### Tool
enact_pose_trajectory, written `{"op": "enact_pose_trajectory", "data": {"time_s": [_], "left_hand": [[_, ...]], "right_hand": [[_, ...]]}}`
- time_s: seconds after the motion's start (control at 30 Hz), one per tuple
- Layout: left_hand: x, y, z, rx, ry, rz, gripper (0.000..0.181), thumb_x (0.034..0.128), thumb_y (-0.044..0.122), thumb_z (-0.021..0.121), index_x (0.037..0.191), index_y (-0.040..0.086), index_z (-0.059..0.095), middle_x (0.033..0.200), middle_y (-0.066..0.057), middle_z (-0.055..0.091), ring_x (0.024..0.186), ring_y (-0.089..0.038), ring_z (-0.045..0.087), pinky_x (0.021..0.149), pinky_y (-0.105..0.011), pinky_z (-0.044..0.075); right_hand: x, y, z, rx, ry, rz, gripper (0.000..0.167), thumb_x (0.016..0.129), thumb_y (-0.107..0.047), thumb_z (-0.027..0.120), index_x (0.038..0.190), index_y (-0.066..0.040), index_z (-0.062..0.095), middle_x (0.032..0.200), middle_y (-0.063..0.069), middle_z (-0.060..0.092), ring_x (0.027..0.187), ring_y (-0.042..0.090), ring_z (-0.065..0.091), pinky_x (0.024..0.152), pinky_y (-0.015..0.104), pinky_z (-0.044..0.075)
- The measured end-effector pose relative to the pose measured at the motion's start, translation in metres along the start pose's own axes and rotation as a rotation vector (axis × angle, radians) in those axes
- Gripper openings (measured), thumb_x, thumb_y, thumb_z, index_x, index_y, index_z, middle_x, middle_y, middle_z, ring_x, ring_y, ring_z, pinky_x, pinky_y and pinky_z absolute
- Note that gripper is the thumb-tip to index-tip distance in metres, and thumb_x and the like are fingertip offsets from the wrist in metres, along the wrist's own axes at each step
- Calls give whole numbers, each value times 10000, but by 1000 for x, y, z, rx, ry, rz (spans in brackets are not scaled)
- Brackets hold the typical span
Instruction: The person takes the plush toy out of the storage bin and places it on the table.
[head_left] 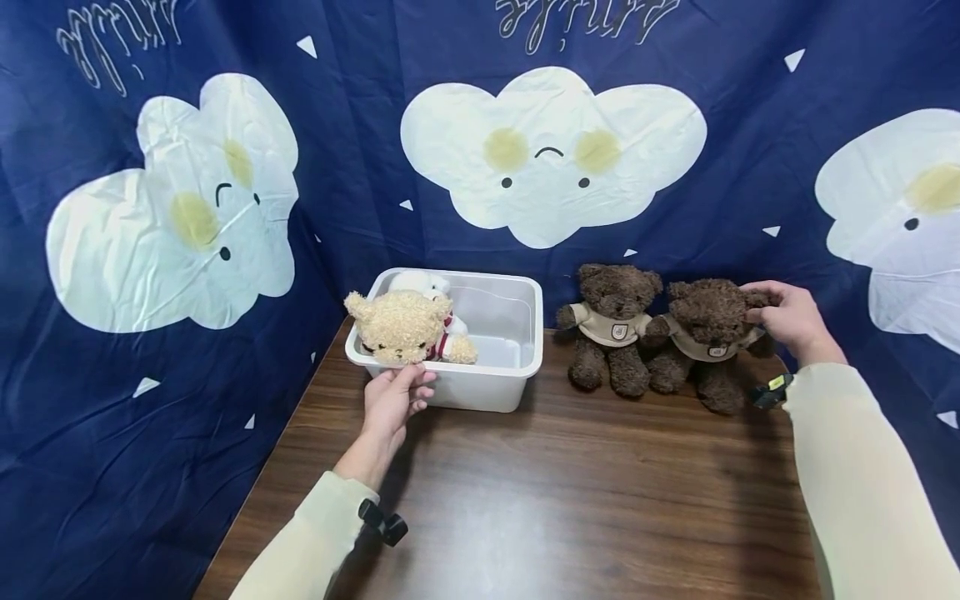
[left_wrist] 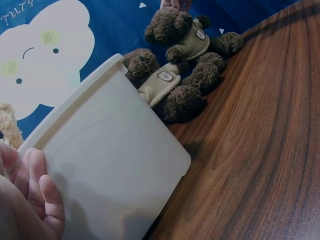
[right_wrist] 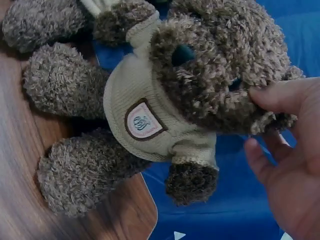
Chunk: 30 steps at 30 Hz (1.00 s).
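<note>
Two brown bears in beige sweaters sit at the table's back right. On the rightmost bear [head_left: 716, 321], my right hand [head_left: 795, 321] pinches the side of the head by the ear, as the right wrist view also shows, thumb [right_wrist: 280, 95] on the fur. The other brown bear [head_left: 615, 325] is close beside it. My left hand [head_left: 390, 404] holds the front rim of a white bin [head_left: 480, 387], fingers curled at its outer wall in the left wrist view. Inside the bin's left part lie a cream bear [head_left: 401, 325] and a white plush toy [head_left: 416, 282], partly hidden behind it.
The wooden table [head_left: 570, 483] has its left edge along the blue cloth [head_left: 247, 375], which also hangs behind the bin and bears. Dark wrist straps show on both sleeves. The bin's right part shows its bare floor.
</note>
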<state>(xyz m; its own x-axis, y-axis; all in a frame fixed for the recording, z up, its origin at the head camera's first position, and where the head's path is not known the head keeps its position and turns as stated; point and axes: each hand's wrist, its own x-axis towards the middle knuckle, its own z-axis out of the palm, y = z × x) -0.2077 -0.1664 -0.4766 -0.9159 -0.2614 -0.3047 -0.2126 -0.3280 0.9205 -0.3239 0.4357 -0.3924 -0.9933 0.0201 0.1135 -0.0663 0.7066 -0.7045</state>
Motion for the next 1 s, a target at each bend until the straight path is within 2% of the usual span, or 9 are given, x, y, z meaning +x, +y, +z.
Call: {"op": "enact_pose_trajectory", "data": {"time_s": [0.13,0.2,0.27,0.4,0.57,0.7,0.8,0.9,1.0], "left_hand": [[0,1,-1,2,-1,15,218,940,147,662,1117,31,610,777,30,777,566,-55,654,482,-160,483],[-1,2,-1,-2,-1,15,212,940,144,663,1112,30,611,780,25,778,567,-58,653,485,-163,481],[-2,2,-1,-2,-1,10,209,945,142,664,1114,34,608,789,22,778,571,-58,654,489,-163,479],[-4,2,0,-2,-2,5,206,947,134,669,1119,43,603,793,24,778,573,-48,652,491,-157,474],[-3,1,1,2,-4,15,202,943,137,667,1103,31,606,770,29,772,571,-49,651,489,-158,475],[-4,0,2,9,3,22,190,932,136,664,1077,23,615,759,27,767,570,-53,648,488,-162,474],[-4,0,2,13,9,28,189,923,139,668,1066,23,626,761,24,767,570,-54,649,485,-166,477],[-3,0,2,15,11,31,190,919,139,669,1063,21,628,765,19,769,570,-53,650,481,-166,477],[-2,0,1,8,14,36,177,921,133,667,1053,21,630,764,14,770,564,-55,650,475,-167,476]], "right_hand": [[7,-4,5,-130,36,0,441,905,22,645,1343,-12,609,1030,7,700,837,120,565,619,231,487],[9,-5,7,-165,61,5,433,908,22,626,1340,0,610,1157,207,683,920,243,591,668,273,492],[9,-4,10,-189,91,14,417,918,10,608,1335,11,609,1252,313,623,1023,363,581,750,343,504],[10,-1,18,-182,162,34,395,934,-2,573,1328,16,609,1293,314,609,1165,439,539,917,497,456],[11,6,28,-154,231,65,397,966,-17,536,1359,11,586,1360,287,595,1262,430,514,1060,539,416],[11,7,31,-134,259,75,403,991,-48,540,1389,10,565,1387,295,581,1301,438,504,1117,567,394],[10,7,32,-116,267,73,405,1001,-96,576,1394,2,570,1369,285,599,1251,397,533,1061,419,456],[11,9,33,-112,248,70,428,1011,-153,602,1408,0,561,1360,278,604,1194,359,549,921,227,448],[13,10,35,-110,210,73,463,1021,-188,605,1436,3,531,1387,280,584,1217,373,557,886,205,444]]}}
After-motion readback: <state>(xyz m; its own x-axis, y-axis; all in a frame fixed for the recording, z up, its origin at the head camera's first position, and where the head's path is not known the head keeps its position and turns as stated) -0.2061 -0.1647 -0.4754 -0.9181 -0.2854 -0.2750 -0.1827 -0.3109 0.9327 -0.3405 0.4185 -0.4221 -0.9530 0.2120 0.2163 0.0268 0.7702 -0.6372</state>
